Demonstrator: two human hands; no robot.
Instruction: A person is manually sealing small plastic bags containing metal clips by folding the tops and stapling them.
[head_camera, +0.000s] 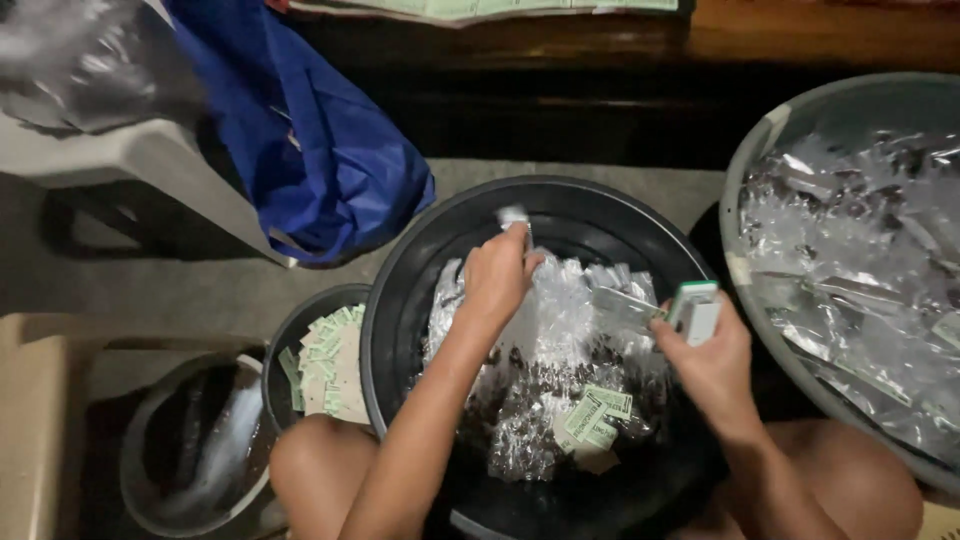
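Note:
My left hand (497, 275) reaches into a large black basin (400, 290) and pinches a small clear plastic packet (514, 216) at its top. My right hand (712, 360) grips a small white and green stapler (694, 310) over the basin's right side, with another clear packet (625, 305) at the stapler's mouth. The basin holds a heap of clear packets with dark contents (545, 380). A few green paper labels (598, 415) lie on the heap near my right wrist.
A small black bowl (290, 345) of green labels sits left of the basin. A big grey tub (745, 200) of filled packets stands at the right. A blue bag (320, 140), a white plastic chair (150, 160) and a grey bucket (135, 460) are at the left.

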